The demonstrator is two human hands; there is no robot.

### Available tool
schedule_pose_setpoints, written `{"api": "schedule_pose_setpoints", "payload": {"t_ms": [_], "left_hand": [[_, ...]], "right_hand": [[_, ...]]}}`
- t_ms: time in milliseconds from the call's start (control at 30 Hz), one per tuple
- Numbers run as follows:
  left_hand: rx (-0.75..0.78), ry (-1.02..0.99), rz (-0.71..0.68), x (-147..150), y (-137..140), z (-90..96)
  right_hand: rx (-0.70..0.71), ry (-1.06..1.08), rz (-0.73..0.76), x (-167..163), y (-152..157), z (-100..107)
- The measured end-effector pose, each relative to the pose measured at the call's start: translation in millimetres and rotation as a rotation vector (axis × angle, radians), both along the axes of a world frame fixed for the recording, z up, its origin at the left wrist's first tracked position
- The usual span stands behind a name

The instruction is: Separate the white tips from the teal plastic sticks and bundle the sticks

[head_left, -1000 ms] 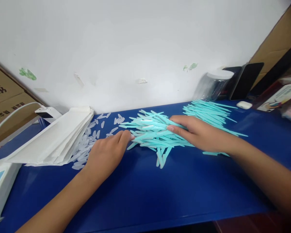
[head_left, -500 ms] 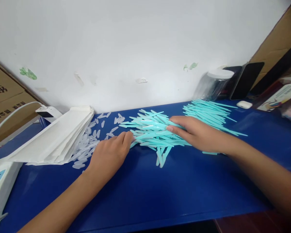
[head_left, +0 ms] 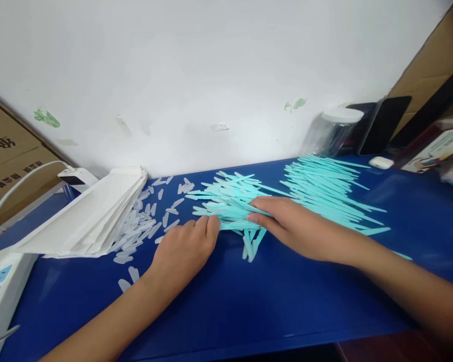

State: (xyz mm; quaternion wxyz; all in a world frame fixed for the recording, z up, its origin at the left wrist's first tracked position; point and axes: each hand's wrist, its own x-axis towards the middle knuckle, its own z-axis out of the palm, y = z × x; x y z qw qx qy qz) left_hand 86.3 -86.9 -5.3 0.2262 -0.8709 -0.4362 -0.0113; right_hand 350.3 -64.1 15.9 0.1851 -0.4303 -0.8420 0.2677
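Observation:
A heap of slim turquoise eyebrow razors (head_left: 230,188), with pale sleeves over many of their ends, lies mid-table. My right hand (head_left: 283,216) is closed over the front of this heap, thumb and fingers pinching a razor. Close on its left, my left hand (head_left: 196,236) is curled shut at the end of a turquoise razor. Its fingertips and what they grip there are mostly hidden. Loose translucent blade caps (head_left: 136,229) are scattered left of my left hand. Beyond my right hand lies another pile of razors (head_left: 324,188), pointing roughly the same way.
White paper envelopes (head_left: 86,216) are stacked at the left, near a power strip (head_left: 7,281) and a white device with a cable (head_left: 77,177). At the back right stand a clear jar (head_left: 330,133) and a dark phone (head_left: 385,125). A small white case (head_left: 381,162) lies nearby.
Both hands have shifted slightly toward me, the left one also rightward and the right one leftward. More of the right razor pile and two caps beside my left forearm now show.

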Motion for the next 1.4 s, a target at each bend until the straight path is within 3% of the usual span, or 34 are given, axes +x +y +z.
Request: {"api": "schedule_pose_setpoints", "payload": {"t_ms": [100,167,367,467,633,900,1100,1400], "left_hand": [[-0.004,-0.122,-0.029,-3.5,4.2,-1.1],[-0.115,-0.335,-0.028,-6.8,10.4,-1.2],[-0.867,-1.322,0.172,-12.8,26.5,8.4],[-1.076,-1.716,0.226,-14.8,28.9,16.7],[-1.114,-2.027,0.129,-19.7,29.9,26.0],[-1.084,-2.255,0.122,-18.7,26.3,35.5],[-0.869,-2.312,0.094,-14.6,22.3,45.0],[-0.822,-2.192,0.079,-11.8,16.7,43.5]], "right_hand": [[0.017,0.013,-0.009,0.8,2.4,1.6],[0.061,0.020,-0.027,3.0,6.7,1.8],[0.225,0.047,-0.117,9.8,16.4,3.0],[0.227,0.038,-0.146,10.2,17.5,3.7],[0.215,0.013,-0.140,8.6,18.5,-0.3],[0.117,0.033,-0.072,-4.7,4.8,-1.7],[0.001,0.045,-0.056,-17.5,-3.3,-2.7],[0.001,0.051,-0.034,-23.0,-12.6,-5.3]]}}
